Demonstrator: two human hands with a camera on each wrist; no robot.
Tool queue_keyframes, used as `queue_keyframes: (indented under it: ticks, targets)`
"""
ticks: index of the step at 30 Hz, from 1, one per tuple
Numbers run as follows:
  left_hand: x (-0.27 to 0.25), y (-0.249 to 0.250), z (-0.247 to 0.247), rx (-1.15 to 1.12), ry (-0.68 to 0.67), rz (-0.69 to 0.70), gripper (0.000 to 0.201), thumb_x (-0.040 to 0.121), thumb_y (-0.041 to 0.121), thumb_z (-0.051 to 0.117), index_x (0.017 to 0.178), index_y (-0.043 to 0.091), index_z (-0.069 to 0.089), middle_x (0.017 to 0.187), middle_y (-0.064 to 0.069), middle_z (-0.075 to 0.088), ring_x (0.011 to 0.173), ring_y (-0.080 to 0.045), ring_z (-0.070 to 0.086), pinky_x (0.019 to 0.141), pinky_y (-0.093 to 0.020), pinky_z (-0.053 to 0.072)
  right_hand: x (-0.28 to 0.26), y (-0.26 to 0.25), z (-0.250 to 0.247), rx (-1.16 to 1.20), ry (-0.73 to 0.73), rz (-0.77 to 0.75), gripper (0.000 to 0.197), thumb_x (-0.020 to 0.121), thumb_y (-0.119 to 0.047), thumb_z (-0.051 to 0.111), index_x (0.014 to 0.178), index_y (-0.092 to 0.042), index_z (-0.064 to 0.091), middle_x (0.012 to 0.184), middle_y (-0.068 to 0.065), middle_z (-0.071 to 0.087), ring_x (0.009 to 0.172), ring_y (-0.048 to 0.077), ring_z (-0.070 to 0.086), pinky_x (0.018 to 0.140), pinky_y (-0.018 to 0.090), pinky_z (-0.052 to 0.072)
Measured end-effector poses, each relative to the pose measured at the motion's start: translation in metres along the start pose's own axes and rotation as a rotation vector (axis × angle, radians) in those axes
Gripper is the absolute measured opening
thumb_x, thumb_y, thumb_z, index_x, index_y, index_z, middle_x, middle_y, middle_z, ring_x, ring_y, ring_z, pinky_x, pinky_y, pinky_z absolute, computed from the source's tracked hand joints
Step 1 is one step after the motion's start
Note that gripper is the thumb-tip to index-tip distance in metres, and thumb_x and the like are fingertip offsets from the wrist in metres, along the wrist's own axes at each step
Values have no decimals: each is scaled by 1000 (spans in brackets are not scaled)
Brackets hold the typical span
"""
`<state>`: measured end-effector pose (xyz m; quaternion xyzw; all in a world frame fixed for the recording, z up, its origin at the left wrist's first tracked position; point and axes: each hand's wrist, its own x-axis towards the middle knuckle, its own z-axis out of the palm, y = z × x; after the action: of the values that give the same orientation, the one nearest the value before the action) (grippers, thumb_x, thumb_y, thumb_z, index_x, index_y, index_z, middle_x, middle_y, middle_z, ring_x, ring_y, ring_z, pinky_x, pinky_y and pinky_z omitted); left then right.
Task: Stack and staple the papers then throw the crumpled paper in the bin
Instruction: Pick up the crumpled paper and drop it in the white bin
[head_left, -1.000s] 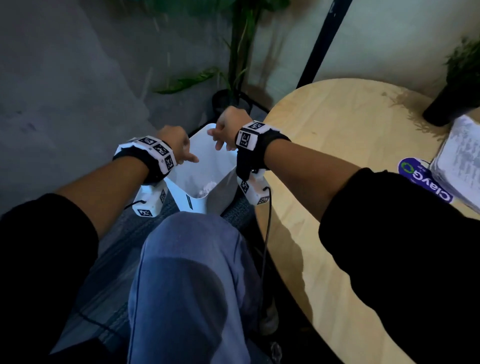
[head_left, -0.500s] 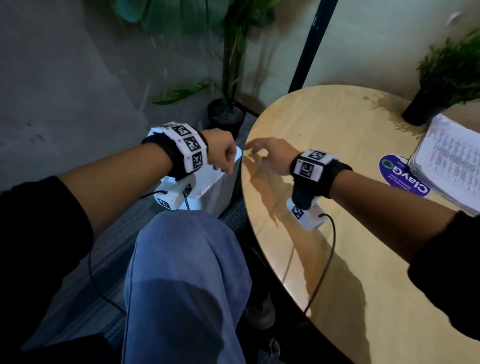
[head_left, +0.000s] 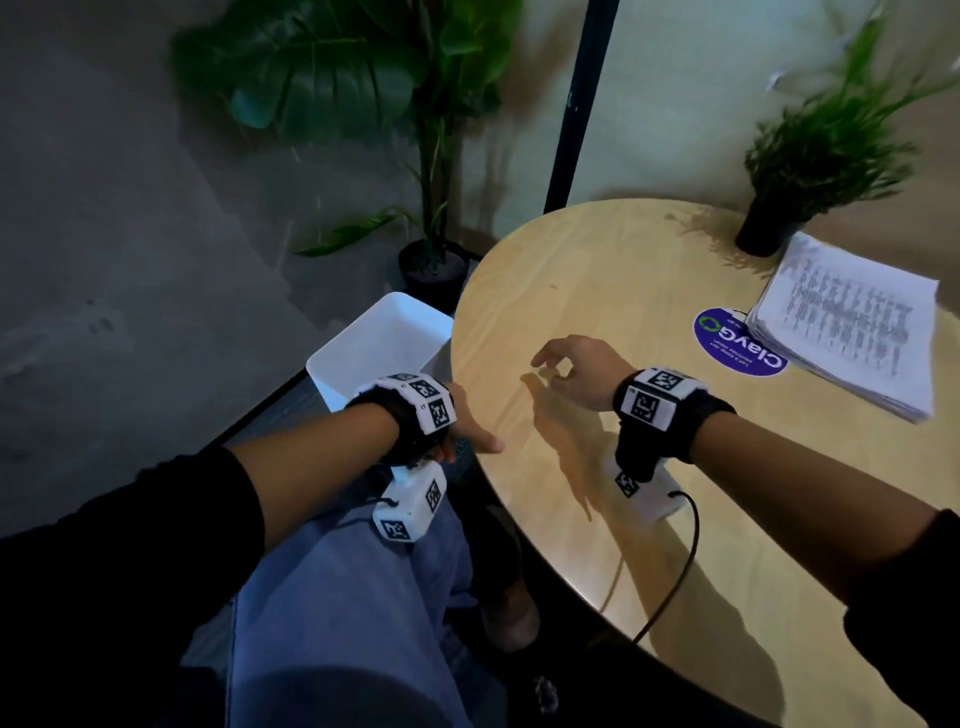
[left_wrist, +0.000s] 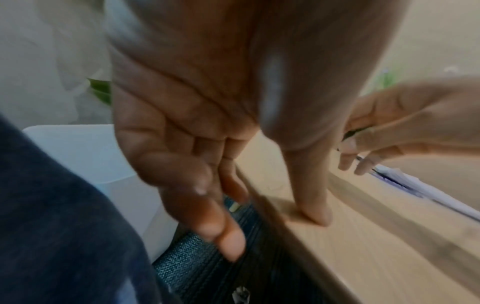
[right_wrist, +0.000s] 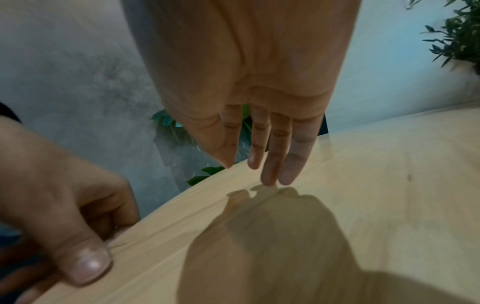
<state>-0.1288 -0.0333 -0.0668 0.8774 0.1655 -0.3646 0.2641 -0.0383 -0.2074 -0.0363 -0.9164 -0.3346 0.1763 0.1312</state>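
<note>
Seated person, knee (head_left: 332, 613) in blue denim nearest the camera, both forearms reaching forward with marker bands on the wrists. Left hand (head_left: 470, 434) at the near edge of the round wooden table (head_left: 623, 291): thumb (left_wrist: 315, 207) lies flat on the tabletop, fingers (left_wrist: 215, 216) hang loosely extended below the rim, beside the edge; nothing held. The right wrist view confirms the thumb (right_wrist: 85, 261) pressed on the wood at the rim. Right hand (head_left: 571, 364) hovers above the tabletop, further in, palm down, fingers (right_wrist: 283, 156) relaxed and nearly straight, tips close over their own shadow; contact with the wood cannot be told; nothing held. Cable (head_left: 680, 561) runs from the right wrist unit across the table and off its near edge. Bin (head_left: 363, 348), white and open-topped, stands on the floor just left of the table, beyond the left wrist; its inside is only partly visible and the crumpled paper cannot be made out. Papers (head_left: 847, 322) lie as one printed pile at the far right of the table, overlapping a round purple sticker (head_left: 737, 348) on its left side. Small potted plant (head_left: 810, 156) just behind the pile. A large-leafed floor plant (head_left: 363, 78) and a black pole (head_left: 576, 104) stand against the wall.
</note>
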Motion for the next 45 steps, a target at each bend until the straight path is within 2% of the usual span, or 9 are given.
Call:
queue_keyframes:
  ticks: [7, 19, 22, 27, 30, 32, 37, 42, 45]
  targets:
    - [-6, -2, 10, -354, -56, -48, 39, 92, 32, 55, 66, 3, 54, 37, 0, 62, 26, -6, 50, 31, -10, 37, -17, -4, 2, 24, 37, -13, 31, 89, -11, 54, 118, -17, 60, 119, 8, 59, 85, 16, 50, 82, 25, 39]
    - [1, -17, -8, -421, -258, -55, 41, 103, 26, 29, 70, 12, 50, 43, 6, 56, 48, -10, 46, 48, -21, 30, -15, -9, 18, 44, -36, -6, 29, 87, -10, 54, 114, -12, 63, 113, 11, 61, 101, 26, 58, 88, 33, 45]
    - [4, -24, -23, -439, -185, -53, 40, 102, 23, 31, 70, 10, 52, 61, -2, 50, 53, -14, 40, 51, -24, 27, -14, -8, 17, 37, -47, -20, 27, 87, -7, 52, 110, -12, 65, 111, 10, 65, 94, 23, 59, 86, 33, 48]
    - [21, -45, -78, -191, 139, -57, 38, 99, 17, 39, 70, 8, 62, 63, -3, 56, 26, -6, 47, 36, -14, 38, 0, -12, 11, 5, -108, -6, 25, 84, -2, 55, 103, -9, 70, 105, 9, 70, 84, 14, 58, 76, 23, 44]
    - [28, -64, -114, 140, 394, -68, 34, 88, 24, 58, 54, 16, 61, 65, -3, 70, 53, -15, 67, 63, -26, 57, 12, -23, 7, -26, -144, 8, 22, 85, -5, 57, 102, -9, 69, 102, 9, 70, 88, 20, 62, 76, 28, 49]
    - [32, -72, -129, 269, 553, -94, 34, 82, 25, 65, 53, 14, 50, 62, -8, 61, 65, -24, 63, 70, -33, 54, 17, -27, 6, -25, -173, 10, 19, 84, -7, 59, 101, -11, 67, 95, 6, 67, 91, 21, 63, 75, 28, 50]
    - [55, -96, -141, 288, 493, -193, 27, 75, 29, 74, 69, 6, 61, 81, -14, 66, 83, -30, 66, 76, -38, 52, 14, -15, 9, -4, -212, -4, 19, 84, -13, 62, 103, -15, 66, 90, -4, 56, 85, 13, 54, 73, 23, 42]
    - [68, -110, -135, 325, 351, -88, 13, 70, 6, 67, 67, 18, 72, 80, -7, 71, 81, -27, 70, 81, -41, 59, -4, 4, 8, -7, -179, -15, 18, 83, -17, 60, 98, -19, 68, 83, -8, 57, 81, 10, 55, 66, 15, 41]
    - [60, -108, -138, 319, 395, -75, 6, 69, 13, 75, 70, 7, 72, 81, -12, 73, 76, -27, 70, 76, -37, 59, -21, 12, 5, -29, -176, -6, 17, 83, -18, 61, 98, -20, 68, 83, -8, 59, 79, 8, 55, 59, 6, 34]
